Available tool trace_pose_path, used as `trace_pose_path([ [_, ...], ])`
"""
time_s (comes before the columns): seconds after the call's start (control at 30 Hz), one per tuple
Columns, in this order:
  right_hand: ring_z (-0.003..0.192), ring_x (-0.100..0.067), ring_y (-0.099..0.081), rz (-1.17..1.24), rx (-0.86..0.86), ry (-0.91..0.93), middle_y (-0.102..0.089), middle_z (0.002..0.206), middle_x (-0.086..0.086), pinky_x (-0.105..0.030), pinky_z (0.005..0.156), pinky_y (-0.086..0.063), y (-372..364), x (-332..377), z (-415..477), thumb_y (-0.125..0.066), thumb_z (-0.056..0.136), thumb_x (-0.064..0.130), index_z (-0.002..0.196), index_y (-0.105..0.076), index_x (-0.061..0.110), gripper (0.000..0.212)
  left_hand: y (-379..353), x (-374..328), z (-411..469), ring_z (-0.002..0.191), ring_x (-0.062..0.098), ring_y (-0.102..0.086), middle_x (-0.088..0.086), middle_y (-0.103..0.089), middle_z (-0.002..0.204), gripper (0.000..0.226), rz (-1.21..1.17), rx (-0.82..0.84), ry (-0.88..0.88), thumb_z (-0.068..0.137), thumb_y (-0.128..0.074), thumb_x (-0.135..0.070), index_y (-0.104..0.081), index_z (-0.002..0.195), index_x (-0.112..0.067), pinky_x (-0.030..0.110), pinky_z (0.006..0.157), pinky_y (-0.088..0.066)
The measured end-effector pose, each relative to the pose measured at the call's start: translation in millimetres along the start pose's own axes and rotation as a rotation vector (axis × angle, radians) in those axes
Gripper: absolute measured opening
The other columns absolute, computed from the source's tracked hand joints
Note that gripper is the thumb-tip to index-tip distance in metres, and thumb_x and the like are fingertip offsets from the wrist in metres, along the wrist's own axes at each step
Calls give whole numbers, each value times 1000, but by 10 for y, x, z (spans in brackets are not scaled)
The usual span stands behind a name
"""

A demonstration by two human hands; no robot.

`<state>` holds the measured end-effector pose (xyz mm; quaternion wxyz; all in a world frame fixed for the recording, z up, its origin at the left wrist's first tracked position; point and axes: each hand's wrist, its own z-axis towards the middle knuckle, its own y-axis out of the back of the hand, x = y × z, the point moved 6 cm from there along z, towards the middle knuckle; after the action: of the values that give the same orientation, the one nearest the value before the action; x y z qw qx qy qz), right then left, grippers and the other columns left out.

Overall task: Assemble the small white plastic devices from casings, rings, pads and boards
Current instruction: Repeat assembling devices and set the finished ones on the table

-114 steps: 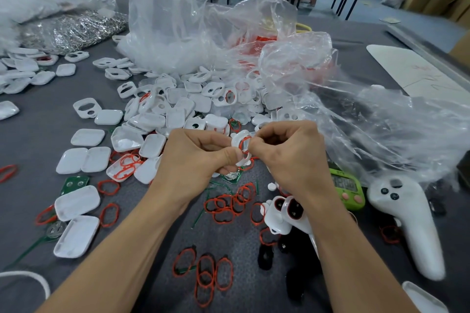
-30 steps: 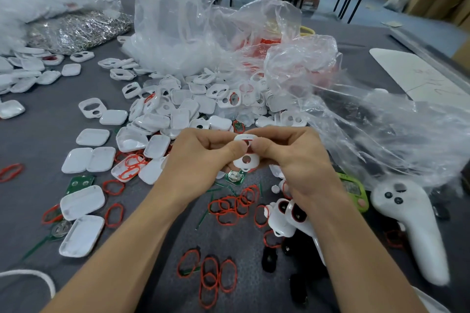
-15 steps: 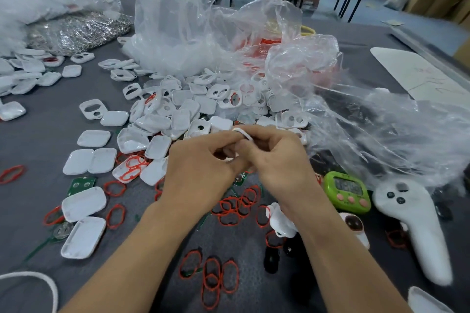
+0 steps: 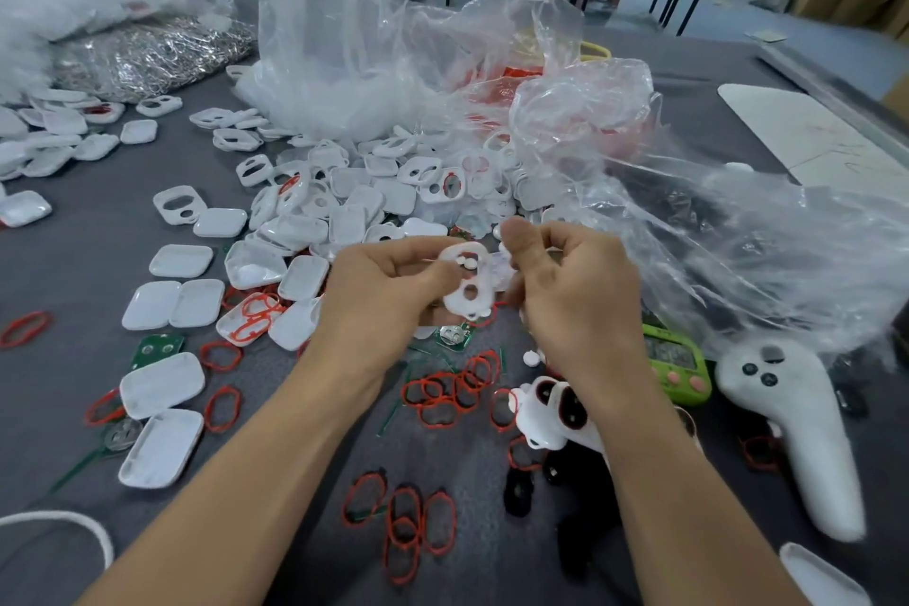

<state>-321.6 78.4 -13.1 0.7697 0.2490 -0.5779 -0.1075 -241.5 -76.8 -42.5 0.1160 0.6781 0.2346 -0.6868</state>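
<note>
Two bare forearms reach out over a grey bench (image 4: 74,261). The left hand (image 4: 388,290) holds a white casing (image 4: 467,283) above the bench, pinched between the thumb and curled fingers at the casing's left edge. The casing is a flat face plate with a wide opening at its far end and a round hole at its near end. Its long axis runs away from the person, slightly tilted.

A small white pad (image 4: 469,264) sits at the rim of the wide opening. The right hand (image 4: 575,290) is just right of the casing, thumb raised and fingers curled in. Whether they grip anything cannot be told.

The right hand is on the casing's free side, so the next press most likely comes in from the right, across the short axis.

Beyond the casing lie a heap of casings (image 4: 344,212) and crumpled plastic bags (image 4: 344,39). Nearer than the casing lie a green board (image 4: 455,335) and red rings (image 4: 442,389). Right of the casing are a green timer (image 4: 676,364) and a white controller (image 4: 797,418).
</note>
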Motion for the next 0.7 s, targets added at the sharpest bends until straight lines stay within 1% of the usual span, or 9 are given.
trace_pose_path([
  [0.07, 55, -16, -62, -169, 13, 7, -66, 57, 1, -33, 58, -50, 113, -24, 67, -65, 93, 58, 70, -70, 17, 47, 122, 21, 52, 69, 19, -75, 10, -80, 84, 19, -26, -79, 37, 87, -72, 2, -83, 90, -14, 25, 55, -59],
  [0.17, 55, 0, -57, -383, 248, -53, -63, 55, 15, -19, 58, -43, 230, -90, 120, -76, 84, 29, 68, -76, 31, 16, 201, 55, 116, 55, 17, -69, 5, -76, 73, 29, -114, -130, 96, 93, -67, -5, -82, 71, -16, 23, 44, -53],
  [0.23, 67, 4, -61, -554, 414, -66, -69, 67, 19, -12, 64, -45, 228, -110, 64, -75, 82, 19, 73, -79, 33, 17, 208, 95, 134, 46, 13, -62, 5, -71, 65, 41, -159, -144, 151, 96, -59, -10, -79, 62, -17, 19, 38, -44],
  [0.3, 79, -5, -68, -735, 501, -84, -77, 84, 12, -18, 74, -54, 241, -161, -3, -71, 84, 13, 77, -77, 35, 24, 195, 133, 139, 43, 11, -58, 5, -70, 63, 42, -176, -149, 215, 98, -53, -14, -77, 64, -12, 17, 37, -40],
  [0.4, 89, -13, -70, -779, 455, -147, -77, 96, 7, -29, 85, -59, 389, -199, -39, -68, 84, 3, 88, -80, 32, 31, 193, 181, 145, 38, 10, -50, 3, -69, 61, 24, -180, -115, 306, 100, -52, -15, -67, 83, -8, 16, 32, -32],
  [0.47, 93, -10, -69, -679, 355, -180, -77, 99, 10, -23, 87, -56, 511, -198, -52, -68, 84, 2, 91, -81, 33, 34, 188, 195, 140, 39, 8, -47, 3, -69, 64, 18, -203, -59, 343, 99, -58, -16, -69, 87, -10, 14, 32, -30],
  [0.53, 89, -6, -68, -661, 267, -162, -77, 99, 13, -13, 79, -50, 592, -177, -80, -69, 85, 5, 93, -81, 35, 33, 177, 202, 123, 44, 6, -51, 3, -71, 69, 15, -208, -7, 353, 98, -64, -15, -74, 88, -12, 12, 37, -37],
  [0.6, 87, -6, -68, -661, 233, -121, -77, 98, 12, -12, 77, -48, 590, -130, -105, -72, 86, 9, 93, -81, 34, 28, 154, 186, 111, 48, 6, -56, 5, -72, 74, 11, -190, 51, 328, 98, -64, -10, -73, 92, -11, 12, 43, -43],
  [0.7, 73, 1, -66, -555, 231, -95, -74, 77, 17, -11, 72, -51, 596, 7, -227, -76, 83, 13, 83, -82, 31, 19, 126, 164, 73, 52, 9, -57, 7, -72, 77, 8, -126, 122, 274, 96, -62, -2, -68, 96, -7, 15, 48, -44],
])
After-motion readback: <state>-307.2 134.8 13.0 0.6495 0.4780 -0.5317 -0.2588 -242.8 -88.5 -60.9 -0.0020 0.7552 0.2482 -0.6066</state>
